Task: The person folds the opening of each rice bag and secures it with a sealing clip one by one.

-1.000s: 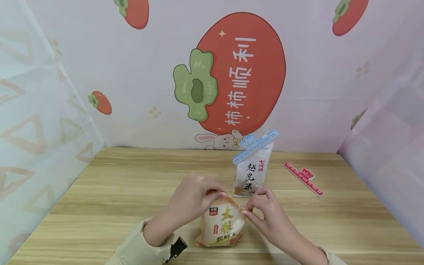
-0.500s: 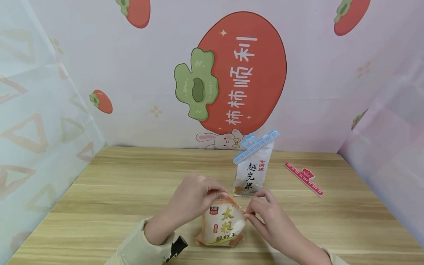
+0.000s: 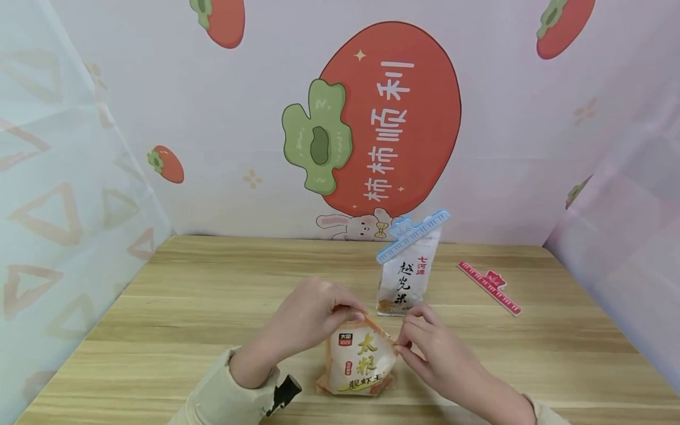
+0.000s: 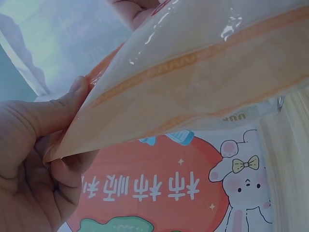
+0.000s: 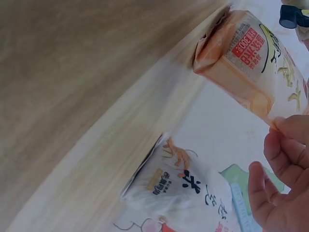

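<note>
An orange-and-white rice bag (image 3: pixel 362 361) stands upright on the wooden table in front of me. My left hand (image 3: pixel 317 313) pinches the top left corner of its mouth between thumb and fingers. At the other end of the top edge, my right hand (image 3: pixel 438 351) pinches the right corner, with the edge sloping down between the two hands. The left wrist view shows the bag's side (image 4: pixel 193 67) slanting out from the left thumb (image 4: pixel 58 113). In the right wrist view, thumb and index finger hold the corner while other fingers (image 5: pixel 258 188) curl loosely.
Behind the held bag stands a white rice bag (image 3: pixel 406 283) with a blue sealing clip (image 3: pixel 414 236) across its top. A red sealing clip (image 3: pixel 491 287) lies on the table (image 3: pixel 239 283) to the right. Printed cloth walls (image 3: pixel 234 118) enclose the back and sides.
My right hand has shifted slightly right and down with the bag's corner. The left hand keeps its hold in nearly the same place. The other bag and the clips stay put.
</note>
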A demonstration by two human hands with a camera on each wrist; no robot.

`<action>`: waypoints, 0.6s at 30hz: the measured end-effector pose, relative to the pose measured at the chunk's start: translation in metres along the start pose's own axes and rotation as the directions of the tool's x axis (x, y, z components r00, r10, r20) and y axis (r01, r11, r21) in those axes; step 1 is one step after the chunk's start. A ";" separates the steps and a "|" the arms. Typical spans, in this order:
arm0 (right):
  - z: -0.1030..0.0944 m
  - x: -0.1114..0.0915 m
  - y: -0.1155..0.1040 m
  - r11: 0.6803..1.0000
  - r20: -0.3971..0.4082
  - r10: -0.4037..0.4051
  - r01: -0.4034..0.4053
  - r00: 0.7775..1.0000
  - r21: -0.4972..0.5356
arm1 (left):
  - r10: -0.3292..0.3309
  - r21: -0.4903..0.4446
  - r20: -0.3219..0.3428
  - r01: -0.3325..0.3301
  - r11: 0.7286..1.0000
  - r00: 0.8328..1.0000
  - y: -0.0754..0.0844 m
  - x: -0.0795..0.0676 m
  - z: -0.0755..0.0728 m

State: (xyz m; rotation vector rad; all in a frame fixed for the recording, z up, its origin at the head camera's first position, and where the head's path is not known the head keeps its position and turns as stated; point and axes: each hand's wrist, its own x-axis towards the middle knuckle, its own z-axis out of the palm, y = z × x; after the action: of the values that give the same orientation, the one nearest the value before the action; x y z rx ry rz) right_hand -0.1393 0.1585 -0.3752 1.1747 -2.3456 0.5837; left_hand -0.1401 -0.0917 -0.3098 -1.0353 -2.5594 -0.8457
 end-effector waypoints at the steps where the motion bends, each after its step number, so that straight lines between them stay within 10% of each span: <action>1: 0.000 0.000 0.000 1.000 0.009 0.025 -0.025 1.000 0.019 | -0.006 -0.005 0.005 0.006 1.000 1.000 0.000 0.000 0.000; 18: -0.012 -0.008 0.016 0.992 0.023 0.078 -0.079 0.997 0.098 | 0.015 0.024 -0.015 -0.015 1.000 1.000 -0.001 0.000 0.001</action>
State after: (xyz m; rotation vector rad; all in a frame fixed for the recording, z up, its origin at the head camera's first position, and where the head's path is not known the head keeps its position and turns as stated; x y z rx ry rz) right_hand -0.1458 0.1792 -0.3732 1.1388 -2.4123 0.7259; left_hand -0.1410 -0.0918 -0.3108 -1.0362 -2.5397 -0.8137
